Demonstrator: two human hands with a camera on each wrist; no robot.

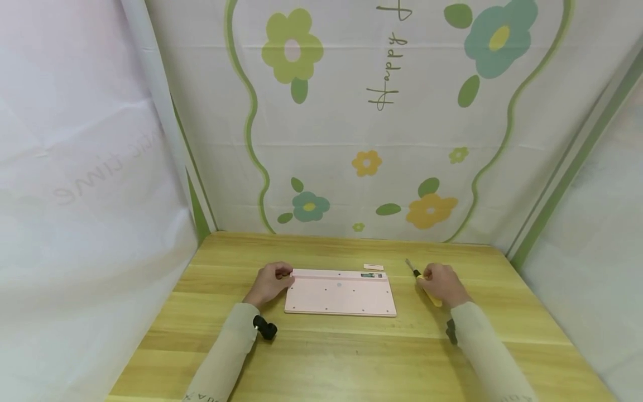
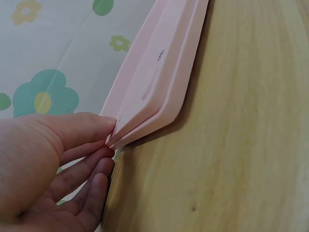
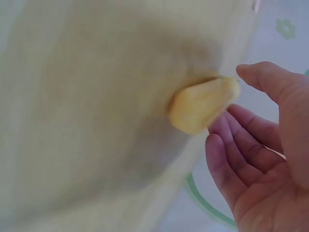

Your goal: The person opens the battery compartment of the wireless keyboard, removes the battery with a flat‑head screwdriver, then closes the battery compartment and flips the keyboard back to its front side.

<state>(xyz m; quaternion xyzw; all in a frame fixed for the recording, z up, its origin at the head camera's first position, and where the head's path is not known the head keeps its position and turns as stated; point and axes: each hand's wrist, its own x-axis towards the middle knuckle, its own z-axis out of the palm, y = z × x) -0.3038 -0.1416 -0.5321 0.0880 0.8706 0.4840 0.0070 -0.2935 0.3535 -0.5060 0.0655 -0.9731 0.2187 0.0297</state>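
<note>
A pink keyboard (image 1: pixel 337 296) lies on the table with its screw-dotted underside up; a small compartment (image 1: pixel 372 275) near its far right corner shows green and white inside. My left hand (image 1: pixel 269 283) pinches its far left corner, thumb on top and a finger beneath, as the left wrist view shows. A small pink cover (image 1: pixel 374 267) lies just beyond the keyboard. To the right is a screwdriver (image 1: pixel 433 298) with a yellow handle, its tip pointing away. My right hand (image 1: pixel 444 283) is around the handle, thumb and fingers spread apart in the right wrist view (image 3: pixel 270 140).
The wooden table (image 1: pixel 321 363) runs up to a white curtain (image 1: pixel 321 123) printed with flowers at the back. More curtain hangs along the left and right sides. Each sleeve has a black wrist camera (image 1: pixel 265 328) at the cuff.
</note>
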